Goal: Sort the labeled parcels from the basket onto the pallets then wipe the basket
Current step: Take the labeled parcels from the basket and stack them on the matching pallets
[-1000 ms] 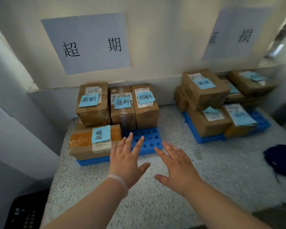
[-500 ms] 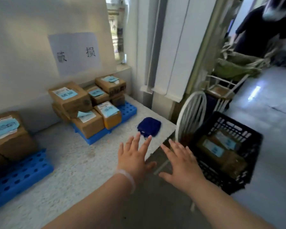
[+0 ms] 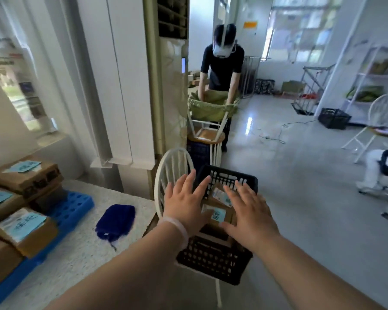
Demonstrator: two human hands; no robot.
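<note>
Fingers [image 3: 203, 186]: straight and fanned apart on both hands, grasping nothing
Left hand [image 3: 184, 204]: palm down above the near left part of the basket, a pale band round the wrist
Right hand [image 3: 249, 211]: palm down above the right side of the basket, just beside the left hand but apart from it
Contact: whether either palm touches what lies below cannot be told
Basket [image 3: 213, 262]: black, slotted walls, resting on the seat of a white chair [image 3: 173, 166] just off the end of the counter
Labelled parcel [image 3: 220, 214]: brown cardboard with a light blue note, lying in the basket between the two hands
Second parcel [image 3: 221, 194]: in the basket behind the first, toward the far wall, partly hidden by fingers
Counter [image 3: 76, 265]: pale and speckled, at the left
Pallet [image 3: 74, 205]: blue, with round holes, on the counter against the wall
Sorted parcels [image 3: 25, 233]: several cardboard boxes with blue notes, stacked on the pallet
Cloth [image 3: 115, 220]: dark blue, folded, lying on the counter between the pallet and the chair
Other person [image 3: 222, 70]: in dark clothes beyond the chair, bent forward, both hands in a green sack [image 3: 208, 106]
</note>
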